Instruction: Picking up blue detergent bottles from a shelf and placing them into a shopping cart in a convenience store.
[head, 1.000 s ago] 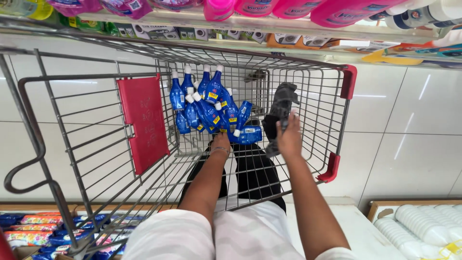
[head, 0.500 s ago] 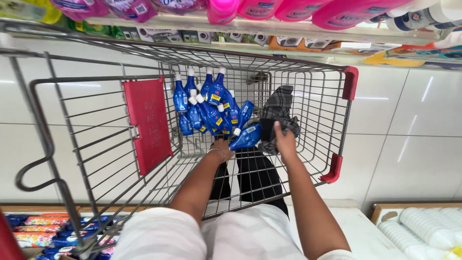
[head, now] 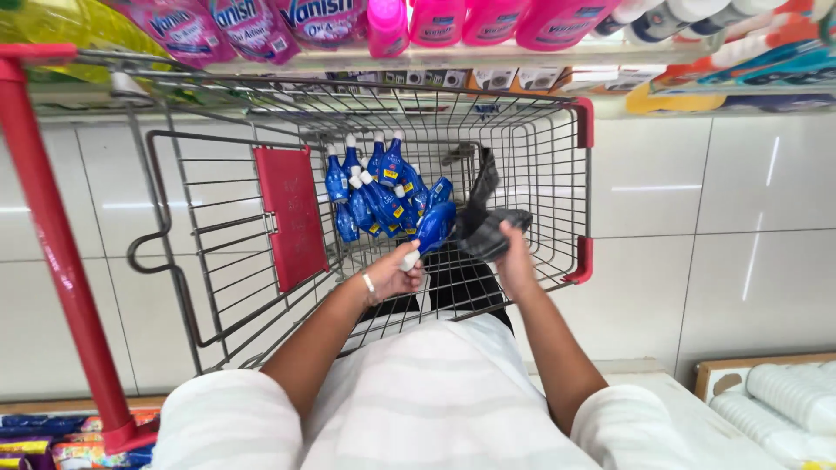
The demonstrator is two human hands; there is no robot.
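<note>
- View from above, looking down on a person's two bare arms reaching into a wire shopping cart (head: 540, 174) w/ red corner trim.
- Left hand (head: 394, 271), thin band at the wrist, has its fingers wrapped round the white-capped neck of a blue bottle (head: 433, 228); the bottle is lifted just inside the cart's near edge, cap end toward the person, body tilted up and away.
- Right hand (head: 514, 261) is clenched on a dark grey cloth (head: 484, 218), just right of the bottle & nearly touching it; the cloth's upper part stands up toward the cart's far wall.
- A cluster of more blue bottles (head: 374, 187) w/ white caps lies in the cart's far left part, beyond the held bottle, leaning on each other.
- A red flap (head: 292, 218), the folded child seat panel, stands upright inside the cart, left of the bottles.
- Red cart handle (head: 57, 244) runs diagonally at the cart's near left side.
- Beyond the cart's far wall: shelf of pink bottles (head: 435, 19) & pink pouches.
- Under the cart: pale glossy floor tiles (head: 697, 191).
- Person wears a white striped top (head: 435, 400), closest to the camera, nearer than the cart.
</note>
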